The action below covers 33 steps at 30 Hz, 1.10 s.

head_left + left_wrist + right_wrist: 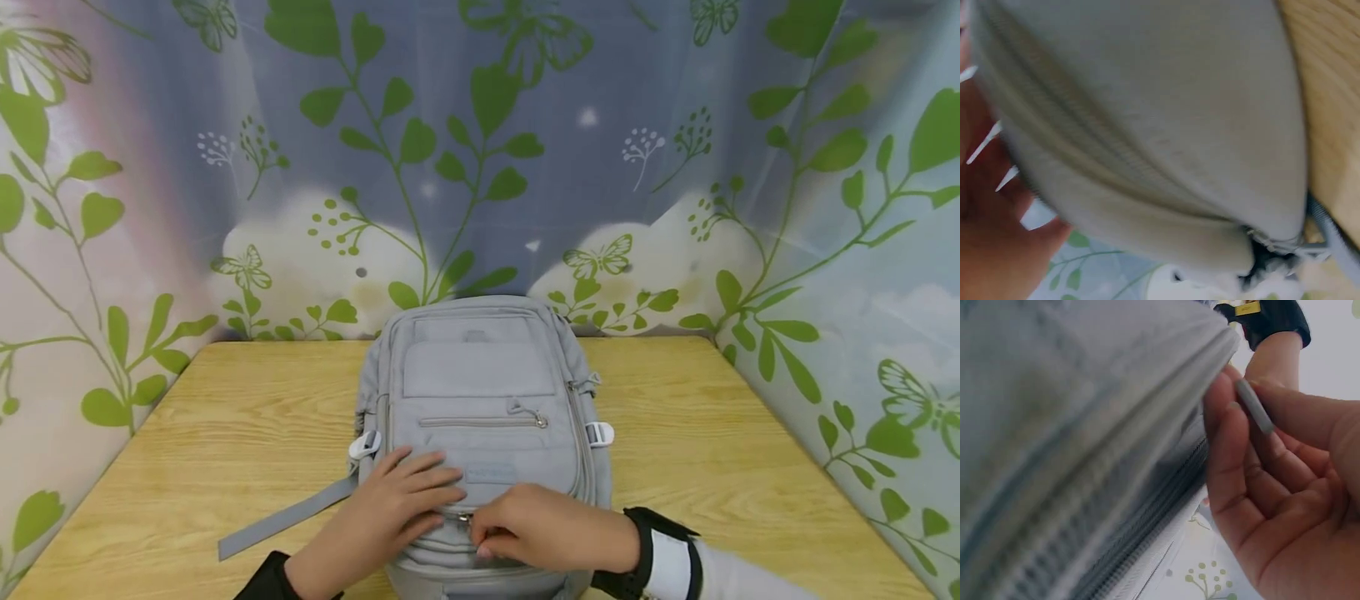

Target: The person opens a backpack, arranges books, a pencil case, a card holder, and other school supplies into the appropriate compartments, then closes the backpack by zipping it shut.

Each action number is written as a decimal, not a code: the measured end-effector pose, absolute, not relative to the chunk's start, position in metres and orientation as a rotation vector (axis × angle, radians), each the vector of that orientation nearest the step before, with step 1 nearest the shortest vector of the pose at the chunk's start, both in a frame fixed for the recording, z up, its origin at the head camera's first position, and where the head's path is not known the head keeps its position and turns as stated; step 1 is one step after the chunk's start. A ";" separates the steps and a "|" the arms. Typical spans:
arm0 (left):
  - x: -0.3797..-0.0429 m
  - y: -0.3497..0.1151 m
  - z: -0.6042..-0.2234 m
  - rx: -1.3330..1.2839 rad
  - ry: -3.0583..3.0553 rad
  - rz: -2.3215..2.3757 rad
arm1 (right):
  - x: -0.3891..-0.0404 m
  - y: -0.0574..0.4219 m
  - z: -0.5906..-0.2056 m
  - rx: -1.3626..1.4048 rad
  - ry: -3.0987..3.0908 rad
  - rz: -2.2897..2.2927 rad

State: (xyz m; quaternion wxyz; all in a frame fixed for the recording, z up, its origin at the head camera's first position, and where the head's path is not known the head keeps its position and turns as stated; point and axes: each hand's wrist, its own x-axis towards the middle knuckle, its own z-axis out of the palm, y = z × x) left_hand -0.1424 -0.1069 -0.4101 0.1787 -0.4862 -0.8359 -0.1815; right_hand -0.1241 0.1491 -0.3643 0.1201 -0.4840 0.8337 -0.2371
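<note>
A grey backpack (480,371) lies on the table, its front facing up. My left hand (390,508) rests on the lower left of its front with fingers spread. At the lower middle, my right hand (551,529) pinches a grey zipper pull (1254,406) between thumb and curled fingers. The right wrist view shows the zipper teeth (1172,481) along a seam beside those fingers. Higher up, a short front-pocket zipper (480,422) runs across the bag. In the left wrist view a long zipper (1085,131) curves along the bag's side, left fingers beyond its edge.
The wooden table (247,417) extends on both sides of the bag. A loose grey strap (288,517) trails left from a white buckle (365,444); another white buckle (600,434) sits on the right side. A leaf-patterned curtain (420,125) stands behind and at both sides.
</note>
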 end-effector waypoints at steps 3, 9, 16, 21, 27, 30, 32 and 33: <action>-0.145 -0.105 -0.414 -1.357 -2.363 -0.563 | -0.124 0.153 -0.366 -1.376 2.438 -0.748; -0.148 -0.104 -0.414 -1.384 -2.354 -0.635 | -0.122 0.181 -0.371 -1.264 2.483 -0.859; -0.147 -0.108 -0.414 -1.418 -2.384 -0.746 | -0.118 0.230 -0.369 -1.105 2.555 -0.894; -0.148 -0.113 -0.412 -1.452 -2.361 -0.772 | -0.122 0.260 -0.372 -1.132 2.710 -0.840; -0.150 -0.117 -0.409 -1.489 -2.367 -0.742 | -0.132 0.276 -0.373 -0.988 2.896 -0.729; -0.151 -0.119 -0.409 -1.502 -2.384 -0.739 | -0.141 0.277 -0.373 -0.929 3.043 -0.578; -0.151 -0.119 -0.408 -1.507 -2.397 -0.741 | -0.149 0.276 -0.373 -0.880 3.135 -0.497; -0.151 -0.119 -0.408 -1.510 -2.403 -0.740 | -0.154 0.275 -0.374 -0.848 3.171 -0.468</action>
